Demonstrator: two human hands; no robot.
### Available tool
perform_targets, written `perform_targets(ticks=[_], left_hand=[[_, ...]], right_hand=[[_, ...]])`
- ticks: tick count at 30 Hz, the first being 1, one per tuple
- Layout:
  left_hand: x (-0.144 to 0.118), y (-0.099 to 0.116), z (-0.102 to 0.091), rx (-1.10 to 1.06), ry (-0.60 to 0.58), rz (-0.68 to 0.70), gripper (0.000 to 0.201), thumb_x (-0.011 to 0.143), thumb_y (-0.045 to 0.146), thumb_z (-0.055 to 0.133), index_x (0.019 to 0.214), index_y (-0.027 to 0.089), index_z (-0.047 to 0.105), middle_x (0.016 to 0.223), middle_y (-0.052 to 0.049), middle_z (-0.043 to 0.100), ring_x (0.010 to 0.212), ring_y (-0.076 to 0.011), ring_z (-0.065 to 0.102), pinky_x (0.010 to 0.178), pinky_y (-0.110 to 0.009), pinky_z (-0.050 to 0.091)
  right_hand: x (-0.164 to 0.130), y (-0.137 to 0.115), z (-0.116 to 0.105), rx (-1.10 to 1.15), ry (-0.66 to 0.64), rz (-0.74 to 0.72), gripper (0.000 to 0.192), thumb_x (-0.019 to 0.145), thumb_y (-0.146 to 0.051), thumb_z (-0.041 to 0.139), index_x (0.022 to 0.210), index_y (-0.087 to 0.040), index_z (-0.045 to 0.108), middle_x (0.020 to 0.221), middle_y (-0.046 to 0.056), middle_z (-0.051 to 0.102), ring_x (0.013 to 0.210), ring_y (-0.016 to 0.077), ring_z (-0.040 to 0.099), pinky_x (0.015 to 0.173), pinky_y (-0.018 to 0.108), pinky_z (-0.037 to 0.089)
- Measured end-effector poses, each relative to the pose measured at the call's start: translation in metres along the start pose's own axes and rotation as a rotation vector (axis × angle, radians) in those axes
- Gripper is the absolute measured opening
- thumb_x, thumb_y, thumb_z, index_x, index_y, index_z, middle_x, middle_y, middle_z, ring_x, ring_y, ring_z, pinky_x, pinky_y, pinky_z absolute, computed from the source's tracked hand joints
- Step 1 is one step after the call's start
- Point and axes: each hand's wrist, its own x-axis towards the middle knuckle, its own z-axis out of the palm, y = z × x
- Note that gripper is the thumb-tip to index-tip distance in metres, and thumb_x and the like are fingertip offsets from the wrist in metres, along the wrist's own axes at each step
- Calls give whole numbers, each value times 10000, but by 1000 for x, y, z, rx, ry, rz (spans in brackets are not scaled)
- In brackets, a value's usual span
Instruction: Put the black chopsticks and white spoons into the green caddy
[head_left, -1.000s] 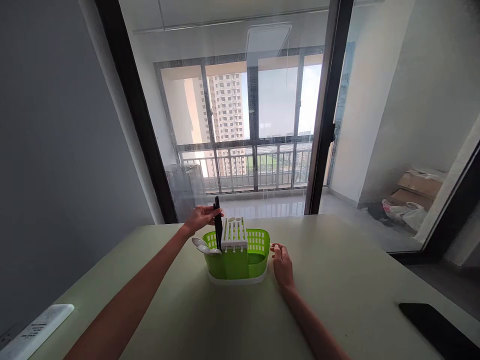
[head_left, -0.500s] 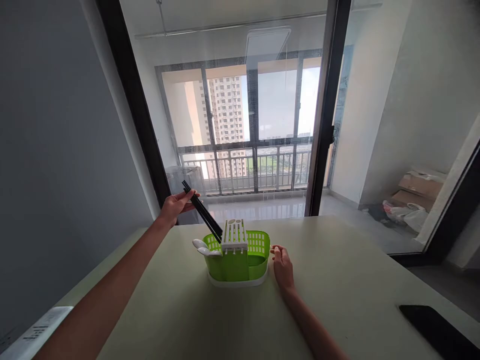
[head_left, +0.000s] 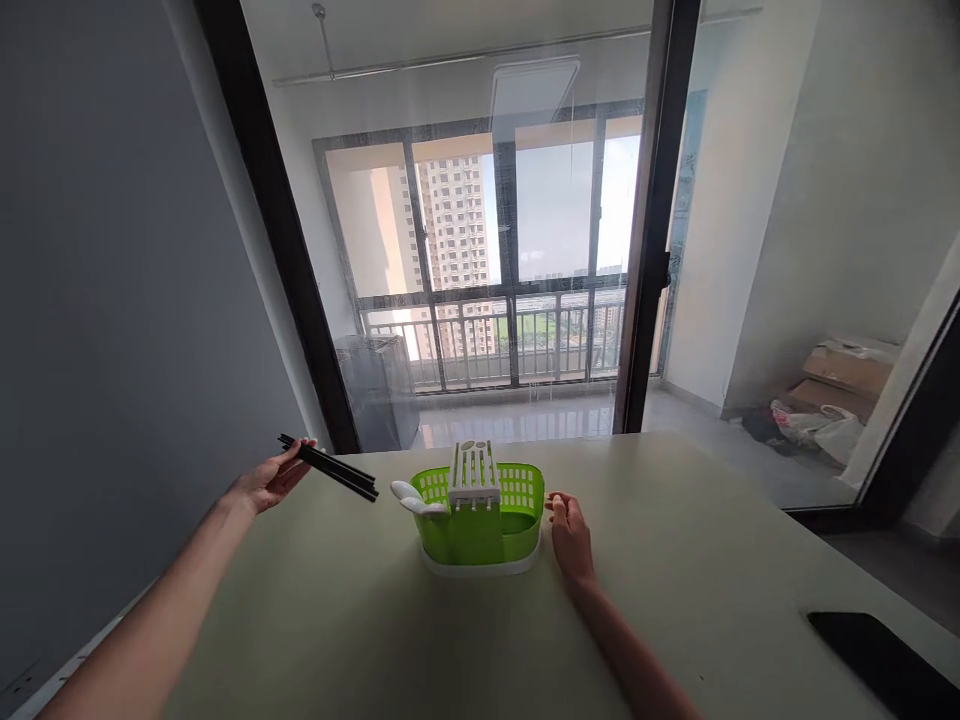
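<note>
The left hand (head_left: 271,480) and right hand (head_left: 571,535) are bare, with slender fingers (head_left: 559,507); behind the fingers, narrow wrists (head_left: 579,582) widen into bare forearms (head_left: 161,610).

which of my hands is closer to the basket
Right. Your right hand is close beside the right end of the basket; your left hand is well off to its left, holding the black chopsticks.
</note>
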Motion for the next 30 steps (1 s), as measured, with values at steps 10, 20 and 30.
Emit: perform_targets(ticks=[10,20,30], left_hand=[[-28,-42,-38,439,-583,-619,400,553,405,968,838,181,801,1116,-155,777,889,-286,783,724,-266,641],[-25,-59,-43,792,-727,-619,585,448,633,920,774,171,771,1051,-159,785,844,-284,782,672,-264,629],[-16,-79,-32,1012,-629,-520,580,260,532,916,622,170,643,690,-108,728,531,-209,690,455,-238,551]], right_hand=[[-1,0,-1,-21,-5,-3,328,897,-506,430,936,-254,636,951,73,748,925,271,687,803,364,500],[-2,-3,-4,-69,-35,2,348,904,-502,416,945,-235,636,963,78,761,901,259,700,790,347,503],[-2,-3,-3,-84,-34,-8,340,902,-491,413,938,-231,630,949,83,763,890,257,703,784,342,504]])
